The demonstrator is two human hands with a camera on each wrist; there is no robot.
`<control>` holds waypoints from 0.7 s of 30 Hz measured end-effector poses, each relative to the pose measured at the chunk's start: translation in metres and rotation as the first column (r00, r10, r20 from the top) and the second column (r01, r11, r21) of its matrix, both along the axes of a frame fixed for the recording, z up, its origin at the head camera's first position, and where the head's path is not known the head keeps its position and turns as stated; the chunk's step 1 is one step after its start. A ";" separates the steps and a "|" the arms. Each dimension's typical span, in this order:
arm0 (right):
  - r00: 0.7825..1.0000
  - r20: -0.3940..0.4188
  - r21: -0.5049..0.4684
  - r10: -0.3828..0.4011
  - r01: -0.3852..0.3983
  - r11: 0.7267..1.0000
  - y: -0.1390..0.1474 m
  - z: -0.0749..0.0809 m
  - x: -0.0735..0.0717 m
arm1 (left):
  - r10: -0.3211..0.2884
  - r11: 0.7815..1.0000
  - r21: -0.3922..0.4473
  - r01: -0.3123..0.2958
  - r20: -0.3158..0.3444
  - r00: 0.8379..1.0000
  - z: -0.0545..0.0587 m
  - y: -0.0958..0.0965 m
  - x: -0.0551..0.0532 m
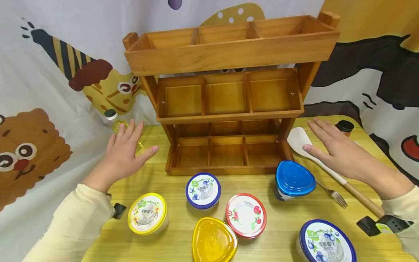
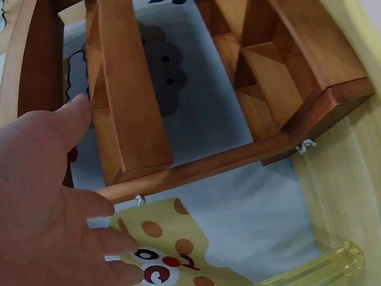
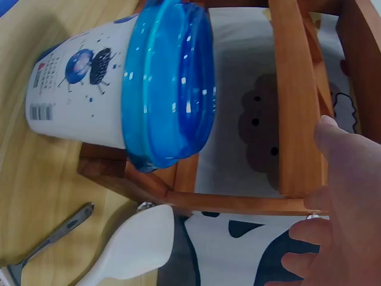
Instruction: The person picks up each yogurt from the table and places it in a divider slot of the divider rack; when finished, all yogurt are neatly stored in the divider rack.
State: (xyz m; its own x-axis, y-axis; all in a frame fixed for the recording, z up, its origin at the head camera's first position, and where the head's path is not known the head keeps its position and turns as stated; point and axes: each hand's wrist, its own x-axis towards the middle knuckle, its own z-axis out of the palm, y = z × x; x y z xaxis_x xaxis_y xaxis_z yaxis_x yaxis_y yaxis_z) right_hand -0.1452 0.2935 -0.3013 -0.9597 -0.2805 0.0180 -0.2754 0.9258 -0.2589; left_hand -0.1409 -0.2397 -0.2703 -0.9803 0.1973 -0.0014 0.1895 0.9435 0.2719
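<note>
My left hand [image 1: 126, 149] is raised with its fingers spread, left of the wooden three-tier rack [image 1: 229, 54], holding nothing. Behind its fingers, in the head view, stands a clear yellowish bottle [image 1: 118, 125] with a dark-and-white cap. On the other side my right hand [image 1: 340, 149] is held out with straight fingers, also with nothing in it. It overlaps the white spatula [image 1: 299, 140] with a wooden handle. A tub with a blue lid [image 1: 296, 178] sits near it, by the rack's right front corner; the right wrist view shows this tub [image 3: 89, 83] close up.
Several lidded tubs stand in front of the rack: a yellow-rimmed one [image 1: 147, 213], a blue-rimmed one [image 1: 203, 190], a red-rimmed one [image 1: 246, 214], an amber-lidded one [image 1: 214, 240] and a larger blue-rimmed one [image 1: 327, 242]. A fork [image 1: 335, 196] and a black-capped jar [image 1: 344, 126] lie rightward.
</note>
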 end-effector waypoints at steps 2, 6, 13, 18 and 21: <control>1.000 0.003 -0.016 -0.003 0.003 1.000 -0.001 0.001 0.001 | -0.005 0.999 0.034 0.006 -0.020 1.000 0.005 -0.001 -0.004; 1.000 0.010 -0.044 0.000 0.000 0.999 -0.003 0.004 0.004 | -0.017 0.991 0.132 0.023 -0.046 0.999 0.014 -0.005 -0.013; 1.000 0.024 -0.070 0.013 -0.011 0.997 -0.008 0.008 0.010 | 0.029 0.965 0.260 -0.034 0.025 0.999 0.027 -0.006 -0.034; 0.999 0.026 -0.081 0.024 -0.022 0.996 -0.008 0.008 0.012 | 0.012 0.915 0.401 -0.046 0.089 0.996 0.023 -0.005 -0.050; 0.999 0.024 -0.078 0.026 -0.025 0.997 -0.008 0.007 0.014 | 0.006 0.865 0.498 -0.062 0.113 0.994 0.019 -0.007 -0.060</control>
State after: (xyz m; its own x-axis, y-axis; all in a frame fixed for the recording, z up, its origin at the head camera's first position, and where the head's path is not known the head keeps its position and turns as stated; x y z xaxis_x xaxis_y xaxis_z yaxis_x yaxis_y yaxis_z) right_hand -0.1317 0.2856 -0.2943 -0.9527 -0.3036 0.0172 -0.2914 0.8953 -0.3369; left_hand -0.2009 -0.2468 -0.2516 -0.9861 0.1655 -0.0141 0.1039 0.6807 0.7251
